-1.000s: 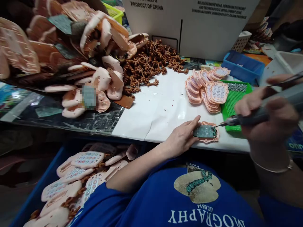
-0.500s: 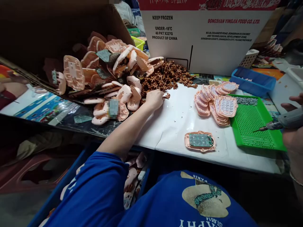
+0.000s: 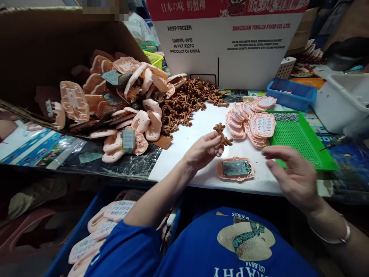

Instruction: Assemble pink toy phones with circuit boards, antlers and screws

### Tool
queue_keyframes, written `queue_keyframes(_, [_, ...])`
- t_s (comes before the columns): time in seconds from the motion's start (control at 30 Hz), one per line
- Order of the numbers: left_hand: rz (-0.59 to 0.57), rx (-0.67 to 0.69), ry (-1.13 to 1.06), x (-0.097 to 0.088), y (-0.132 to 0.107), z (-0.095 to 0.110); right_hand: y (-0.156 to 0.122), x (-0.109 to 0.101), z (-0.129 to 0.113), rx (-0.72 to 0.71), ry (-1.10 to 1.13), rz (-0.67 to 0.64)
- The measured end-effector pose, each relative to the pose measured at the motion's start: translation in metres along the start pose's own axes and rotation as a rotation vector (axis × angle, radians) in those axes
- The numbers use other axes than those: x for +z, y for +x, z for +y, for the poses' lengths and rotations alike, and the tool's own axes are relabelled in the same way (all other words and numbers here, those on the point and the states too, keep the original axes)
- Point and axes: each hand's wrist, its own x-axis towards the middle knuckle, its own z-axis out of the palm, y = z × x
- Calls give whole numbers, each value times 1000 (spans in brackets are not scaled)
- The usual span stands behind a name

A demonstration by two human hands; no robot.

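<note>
My left hand (image 3: 203,151) pinches a small brown knobbly plastic part (image 3: 221,134) above the white work sheet; it may be more than one piece. Just below lies a pink plastic shell (image 3: 221,174), open side up, with a green circuit board (image 3: 235,168) in it. My right hand (image 3: 292,175), wearing a bracelet at the wrist, hovers with nothing in it, thumb and fingers apart, near the green basket (image 3: 328,163). Behind the hands are stacked pink keypad shells (image 3: 263,125). A heap of similar brown parts (image 3: 184,102) lies farther back.
A tipped cardboard box (image 3: 95,34) spills pink shells (image 3: 74,100) at left. Beyond the heap stands a white carton (image 3: 201,65). A blue tray (image 3: 291,94), a white bin (image 3: 340,100) and a power screwdriver (image 3: 343,139) are at right. Below, a blue crate (image 3: 95,204) holds finished-looking pink shells.
My left hand has come from the brown heap toward the circuit-board shell, carrying a brown part. My right hand has let go of the power screwdriver and moved left.
</note>
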Motion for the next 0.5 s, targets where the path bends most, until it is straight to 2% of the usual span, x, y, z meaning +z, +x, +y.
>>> queue_keyframes(0.03, [-68,-39,-172,12,-6,-3,0,11,-1,99,55,-61])
queue_keyframes(0.1, [-158,-94,-367,30,-15,-9,4,29,-3,250,228,-159])
queue_keyframes(0.17, [-192,-89,-339,41,-21,-16,9,37,-5,348,390,-200])
queue_keyframes(0.27, [-136,65,-19,47,-25,-26,12,31,-7,391,430,-199])
queue_keyframes(0.37, [-46,390,450,43,-27,-36,8,15,-1,403,270,-145])
queue_keyframes(0.43, [-80,546,710,41,-29,-42,0,8,7,407,139,-132])
queue_keyframes(0.5, [-158,598,855,40,-31,-47,-9,4,13,404,46,-169])
